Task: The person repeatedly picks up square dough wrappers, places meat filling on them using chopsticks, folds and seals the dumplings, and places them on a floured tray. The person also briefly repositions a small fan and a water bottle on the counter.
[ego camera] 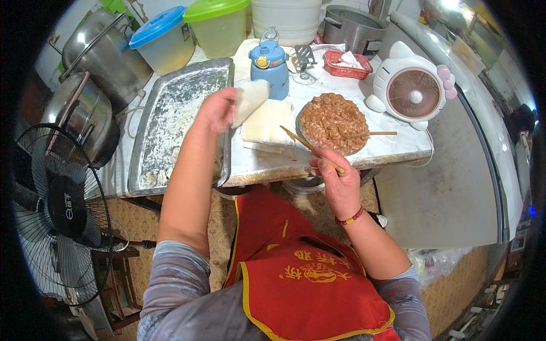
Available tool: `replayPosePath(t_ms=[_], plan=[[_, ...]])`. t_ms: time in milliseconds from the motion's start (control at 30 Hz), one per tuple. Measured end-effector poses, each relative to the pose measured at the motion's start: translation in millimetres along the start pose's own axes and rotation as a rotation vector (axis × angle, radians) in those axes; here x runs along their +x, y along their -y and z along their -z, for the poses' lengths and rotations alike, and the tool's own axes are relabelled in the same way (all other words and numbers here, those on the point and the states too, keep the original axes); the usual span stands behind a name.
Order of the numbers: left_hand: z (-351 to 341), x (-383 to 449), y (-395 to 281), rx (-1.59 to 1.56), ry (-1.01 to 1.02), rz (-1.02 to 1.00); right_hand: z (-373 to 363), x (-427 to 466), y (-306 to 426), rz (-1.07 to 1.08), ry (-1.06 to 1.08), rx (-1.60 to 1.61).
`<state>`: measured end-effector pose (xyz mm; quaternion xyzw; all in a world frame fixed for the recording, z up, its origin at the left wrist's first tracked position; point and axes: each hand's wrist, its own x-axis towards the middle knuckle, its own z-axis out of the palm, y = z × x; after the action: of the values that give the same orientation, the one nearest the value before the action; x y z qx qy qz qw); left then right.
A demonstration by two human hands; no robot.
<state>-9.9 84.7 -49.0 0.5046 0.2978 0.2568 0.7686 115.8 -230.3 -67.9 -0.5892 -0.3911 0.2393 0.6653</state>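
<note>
My left hand (216, 110) grips a thin square dough wrapper (251, 101), slightly blurred and tilted up in front of a blue drink bottle (276, 81). Just beside it lies a stack of dough wrappers (268, 125) on the white-covered table. In my right hand (339, 181) is a slim wooden stick (309, 145), its tip pointing toward the stack. A heaped bowl of minced meat filling (332, 117) sits to the right, with a second wooden stick (381, 133) stuck in it. The floured metal tray (175, 115) holds a few folded dough pieces (155, 178), partly hidden by my left forearm.
A cat-shaped fan (413, 93) stands at the table's right, near a red plastic basket (347, 66). Lidded plastic tubs (217, 30) and a metal pot (354, 30) line the back. A black floor fan (64, 209) is close on the left.
</note>
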Motion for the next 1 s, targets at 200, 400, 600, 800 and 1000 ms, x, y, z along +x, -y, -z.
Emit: replayPosePath(t_ms=[200,400,600,800,1000], plan=[[89,0,0,-0.725,0.175,-0.227,12,3,4,-0.099,-0.011,0.244],[-5,-118,5,-0.602,0.015,-0.136,85,-11,2,-0.170,-0.314,0.372],[-104,-119,157,-0.750,0.354,0.328,98,-12,-10,-0.189,-0.346,0.325],[-169,-90,188,-0.425,0.392,-0.054,103,-15,-22,-0.224,-0.324,0.354],[-181,-124,100,1.273,0.315,-0.226,91,-49,-17,-0.304,-0.294,0.386]])
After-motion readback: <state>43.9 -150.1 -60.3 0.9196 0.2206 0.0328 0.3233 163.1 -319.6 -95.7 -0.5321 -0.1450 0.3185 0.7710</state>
